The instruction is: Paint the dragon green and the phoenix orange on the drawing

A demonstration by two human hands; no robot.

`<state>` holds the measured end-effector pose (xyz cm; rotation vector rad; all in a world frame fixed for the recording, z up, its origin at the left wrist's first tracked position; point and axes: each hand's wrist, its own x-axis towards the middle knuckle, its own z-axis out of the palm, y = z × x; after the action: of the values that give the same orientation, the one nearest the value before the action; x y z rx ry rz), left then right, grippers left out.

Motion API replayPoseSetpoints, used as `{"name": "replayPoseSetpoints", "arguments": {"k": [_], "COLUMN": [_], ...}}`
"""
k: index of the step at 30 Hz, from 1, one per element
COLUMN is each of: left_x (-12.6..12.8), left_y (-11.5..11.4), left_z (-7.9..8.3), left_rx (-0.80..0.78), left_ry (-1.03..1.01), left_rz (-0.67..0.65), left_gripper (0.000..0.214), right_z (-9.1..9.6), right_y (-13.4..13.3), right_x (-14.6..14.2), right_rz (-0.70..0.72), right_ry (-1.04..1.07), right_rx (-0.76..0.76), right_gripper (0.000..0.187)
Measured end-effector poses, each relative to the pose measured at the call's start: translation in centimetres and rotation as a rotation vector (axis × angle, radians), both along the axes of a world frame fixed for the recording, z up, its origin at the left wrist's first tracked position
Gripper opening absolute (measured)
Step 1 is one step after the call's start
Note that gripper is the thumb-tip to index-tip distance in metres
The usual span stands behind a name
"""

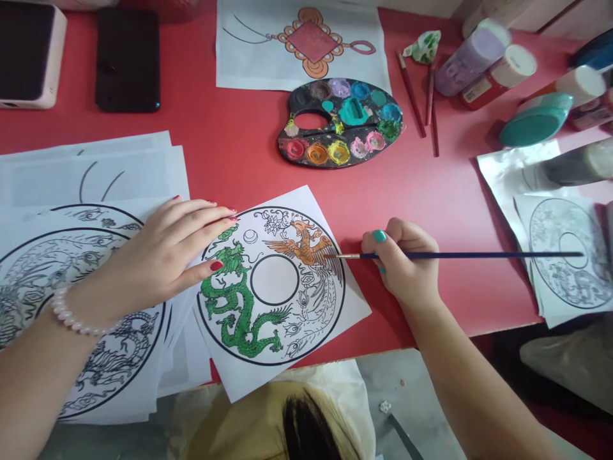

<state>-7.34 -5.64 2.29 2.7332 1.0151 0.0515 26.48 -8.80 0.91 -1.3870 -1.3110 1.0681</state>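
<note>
A white sheet (313,207) printed with a ring design lies tilted at the table's front edge. Its dragon (249,319) is painted green, and the upper part of its phoenix (306,246) is orange-brown; the phoenix's tail is bare line work. My right hand (405,255) pinches a long dark-blue paintbrush (479,255), whose tip touches the phoenix's wing. Fingers stretched out, my left hand (182,249) lies across the sheet's left edge and the neighbouring papers. Beyond the sheet sits a black paint palette (316,137) with wells of many colours.
Printed sheets (96,191) are piled at the left. A phone (128,61) lies behind them. A painted knot picture (249,64) lies at the back. Red-handled brushes (414,99) and paint bottles (474,57) stand or lie at the right, near another ring print (567,252).
</note>
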Motion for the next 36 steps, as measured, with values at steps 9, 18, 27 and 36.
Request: {"name": "replayPoseSetpoints", "arguments": {"k": [9, 18, 27, 36], "left_x": [-0.01, 0.08, -0.01, 0.11], "left_y": [0.30, 0.17, 0.16, 0.15], "left_z": [-0.20, -0.07, -0.11, -0.13], "left_rx": [0.001, -0.021, -0.024, -0.017], "left_ry": [-0.024, -0.029, -0.014, -0.027], "left_rz": [-0.005, 0.012, 0.007, 0.018], "left_gripper": [0.053, 0.051, 0.054, 0.052], "right_z": [0.25, 0.38, 0.58, 0.49], "right_y": [0.21, 0.20, 0.17, 0.15], "right_x": [-0.24, -0.34, -0.34, -0.11], "right_rz": [-0.017, -0.008, -0.001, 0.016], "right_ry": [-0.039, -0.047, -0.037, 0.038], "right_rx": [-0.008, 0.001, -0.006, -0.045], "right_gripper": [0.048, 0.048, 0.050, 0.048]}}
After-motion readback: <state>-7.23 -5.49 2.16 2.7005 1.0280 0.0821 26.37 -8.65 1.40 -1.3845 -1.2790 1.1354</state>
